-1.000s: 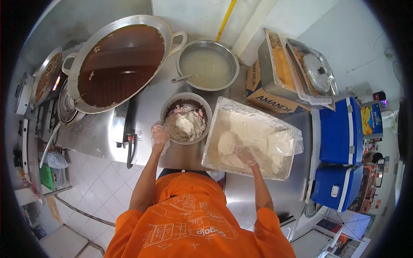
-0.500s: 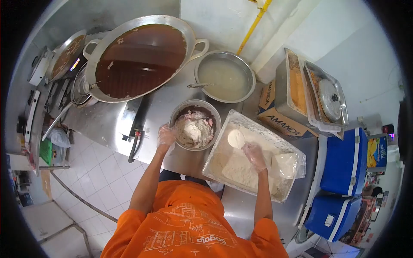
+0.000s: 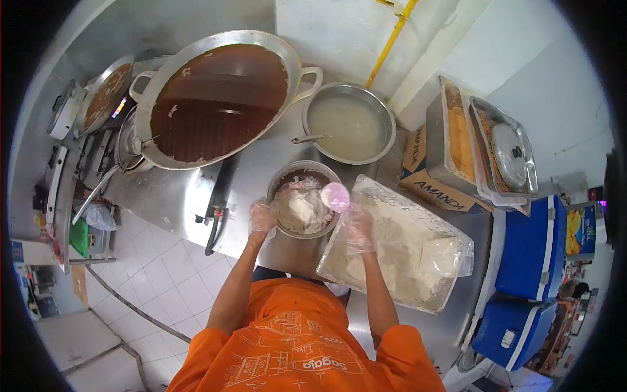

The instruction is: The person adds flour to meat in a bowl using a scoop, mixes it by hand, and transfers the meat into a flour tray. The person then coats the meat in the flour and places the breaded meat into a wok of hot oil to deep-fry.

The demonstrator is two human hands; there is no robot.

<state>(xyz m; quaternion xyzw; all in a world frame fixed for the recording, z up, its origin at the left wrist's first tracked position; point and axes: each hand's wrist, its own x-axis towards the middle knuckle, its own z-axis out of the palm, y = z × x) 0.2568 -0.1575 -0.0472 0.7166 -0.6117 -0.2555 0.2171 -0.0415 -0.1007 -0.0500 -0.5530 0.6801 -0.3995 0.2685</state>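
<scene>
The right hand, in a clear, crinkled plastic glove, is closed on a small scoop. The round pink end of the scoop sits just beyond the fingertips, on the side toward the bowl, and shows over the bowl's right rim. How the fingers wrap the near end is too small to tell.

The left hand, gloved in the same thin plastic, is at the bowl's left rim; whether its fingers clasp the edge or only rest there, I cannot tell.

The bowl is round and deep, with a loose white mound of powdery flour over paler, lumpy stuff tinged pink. Just right of it stands a rectangular bin, its walls dusted white, with a soft, uneven bed of powder inside and a clear plastic bag at its right end. Both rest on a smooth, shiny metal counter. Behind the bowl is a round metal basin of cloudy liquid.
</scene>
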